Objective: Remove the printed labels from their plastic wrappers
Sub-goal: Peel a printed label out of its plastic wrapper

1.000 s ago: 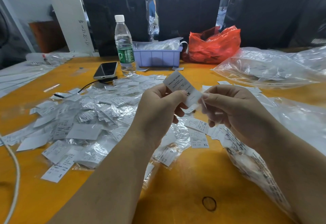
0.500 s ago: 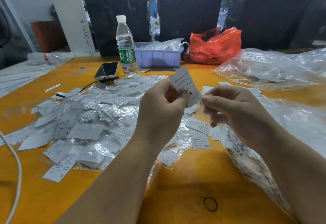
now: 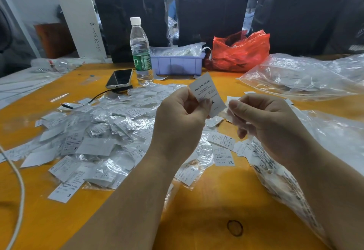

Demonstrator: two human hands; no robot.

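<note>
My left hand pinches a white printed label that stands tilted above the table, its text reading "MADE IN CHINA". My right hand is just right of it and pinches a thin clear plastic wrapper at the label's lower end. A wide pile of wrapped labels and loose clear wrappers covers the orange table to the left. A few bare labels lie under my hands.
At the back stand a water bottle, a phone with a cable, a purple bin and a red bag. Large clear bags lie at the right. A white cord crosses the left edge.
The label has risen and turned more upright in my left hand. My right hand has drawn slightly away to the right with the clear wrapper.
</note>
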